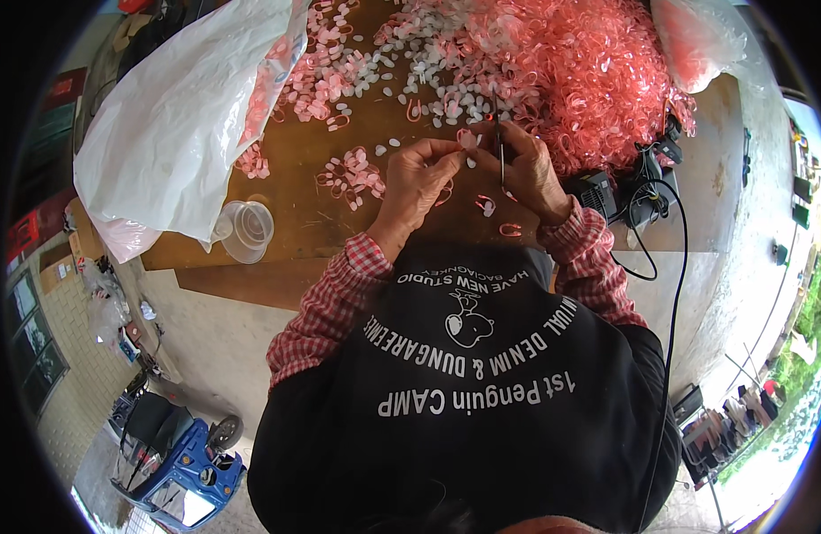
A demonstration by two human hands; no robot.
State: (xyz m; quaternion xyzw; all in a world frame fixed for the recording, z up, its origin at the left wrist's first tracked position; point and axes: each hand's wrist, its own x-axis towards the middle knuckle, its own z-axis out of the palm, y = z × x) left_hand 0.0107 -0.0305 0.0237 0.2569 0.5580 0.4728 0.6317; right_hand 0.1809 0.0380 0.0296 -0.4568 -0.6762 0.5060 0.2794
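Over the near part of the brown table, my left hand (419, 185) pinches a small pale pink plastic piece (467, 140) between thumb and fingers. Close beside it, my right hand (533, 171) is closed around a slim metal tool (500, 158), whose exact kind I cannot make out. Its narrow shaft points away from me, next to the pink piece. Below the hands lie a few loose pink loop-shaped pieces (510, 230). To the left of my left hand is a small group of pink pieces (355, 175). Small white ovals (394, 142) lie scattered nearby.
A large heap of pink plastic loops (571, 80) covers the far right, with white ovals along its edge. A white plastic bag (188, 116) lies at left, beside a clear round tub (247, 231). Right of my right hand sits a black device (640, 189) with a cable.
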